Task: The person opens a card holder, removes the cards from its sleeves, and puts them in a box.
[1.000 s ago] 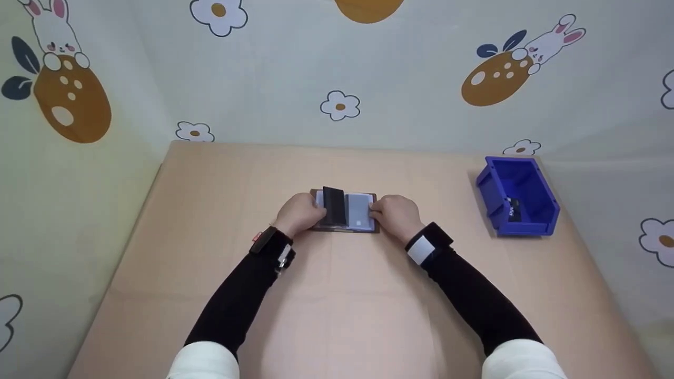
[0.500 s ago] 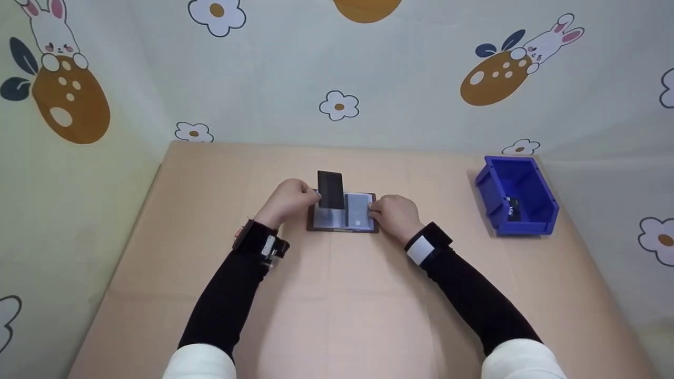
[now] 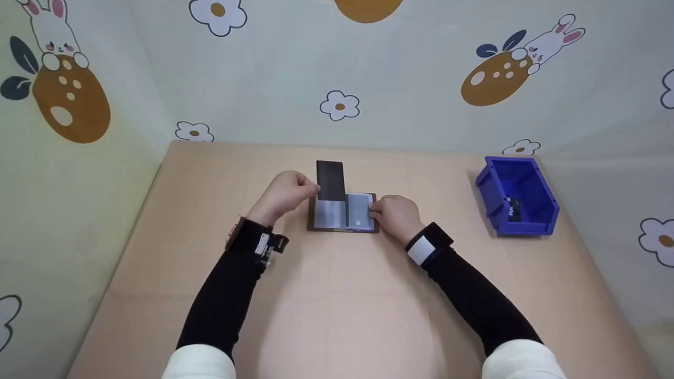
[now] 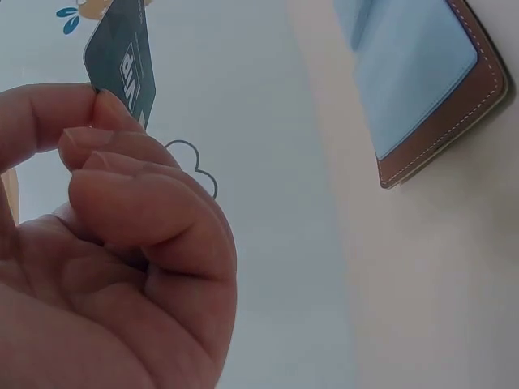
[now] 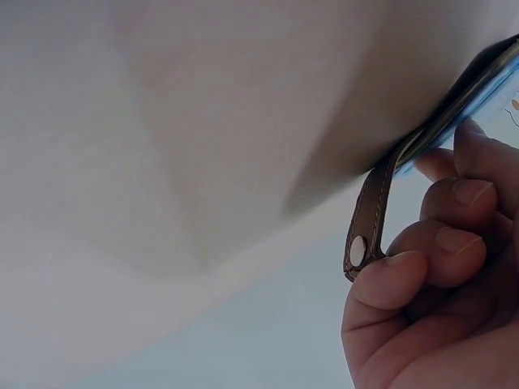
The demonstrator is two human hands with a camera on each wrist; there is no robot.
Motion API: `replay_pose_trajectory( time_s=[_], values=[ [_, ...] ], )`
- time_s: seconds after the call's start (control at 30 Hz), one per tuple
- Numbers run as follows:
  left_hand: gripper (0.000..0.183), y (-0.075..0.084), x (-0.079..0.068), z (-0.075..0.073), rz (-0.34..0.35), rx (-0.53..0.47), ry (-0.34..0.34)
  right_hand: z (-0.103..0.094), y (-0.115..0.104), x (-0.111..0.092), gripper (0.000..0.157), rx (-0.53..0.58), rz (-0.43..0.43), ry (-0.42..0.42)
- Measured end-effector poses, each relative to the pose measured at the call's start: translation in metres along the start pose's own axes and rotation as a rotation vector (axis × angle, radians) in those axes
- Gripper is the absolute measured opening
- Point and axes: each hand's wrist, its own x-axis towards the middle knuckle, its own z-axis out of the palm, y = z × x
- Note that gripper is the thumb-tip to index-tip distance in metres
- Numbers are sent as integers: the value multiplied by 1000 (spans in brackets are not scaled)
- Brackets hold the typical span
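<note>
A brown stitched card holder (image 3: 330, 230) lies spread open on the table, with clear bluish sleeves (image 4: 413, 73) inside. Between left thumb and fingers I pinch a dark card (image 3: 331, 181) by its left edge. Light lettering shows on this card (image 4: 123, 69) in the left wrist view. The left hand (image 3: 287, 192) is raised beyond the holder's left half, and the card stands clear of the sleeves there. My right hand (image 3: 396, 213) grips the holder's right edge. In the right wrist view a snap strap (image 5: 371, 207) reaches the curled fingers of the right hand (image 5: 454, 275).
A blue bin (image 3: 518, 210) stands at the table's right side, with a dark card (image 3: 514, 209) inside. Patterned cloth walls (image 3: 274, 79) rise behind and beside the table (image 3: 368, 316).
My left hand has drawn the dark card up and away from the holder's left sleeve, uncovering that sleeve. The right hand stays at the holder's right edge.
</note>
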Motion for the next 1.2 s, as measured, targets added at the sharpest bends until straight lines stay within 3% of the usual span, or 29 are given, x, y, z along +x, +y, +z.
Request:
replay_pose_trajectory(
  time_s=[0.27, 0.43, 0.8, 0.97, 1.2],
  values=[
    [28, 1, -1, -1, -11, -4, -4, -3, 3, 1, 19, 23, 11, -53],
    [27, 1, -1, -2, -25, -9, -8, -18, 2, 4, 23, 112, 70, -97],
    [26, 5, -3, 3, 11, -9, -20, -68, -20, 11, 12, 451, 89, 35],
    [32, 6, -2, 9, 60, -3, -32, -72, -29, 14, 14, 505, 74, 52],
    [36, 8, -4, 17, 105, -32, -62, -73, -39, 17, 17, 558, 138, -8]
  ],
)
